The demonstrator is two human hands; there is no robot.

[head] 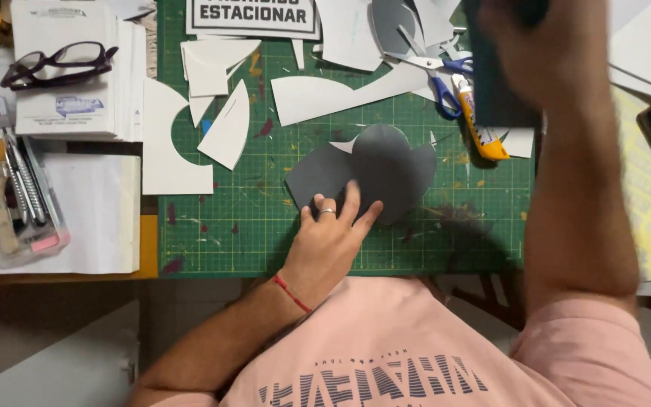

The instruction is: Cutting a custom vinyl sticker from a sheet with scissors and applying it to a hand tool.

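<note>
Left hand pins the grey cut-out; right hand is raised well away at the far edge.

The grey card cut-out lies flat near the middle of the green cutting mat, its long axis running left to right, rounded lobes at the right end. The left hand sits at its near edge, fingers spread narrow and pressed on the card, so the piece lies just beyond the fingertips, away from the body. The right hand is far off, up at the mat's far right, blurred, closed around a dark flat sheet. The left hand is clearly the nearer one. Blue-handled scissors and a yellow glue tube lie between the cut-out and that raised hand. White paper offcuts litter the left of the mat, and glasses rest on a pad on the tabletop.
</note>
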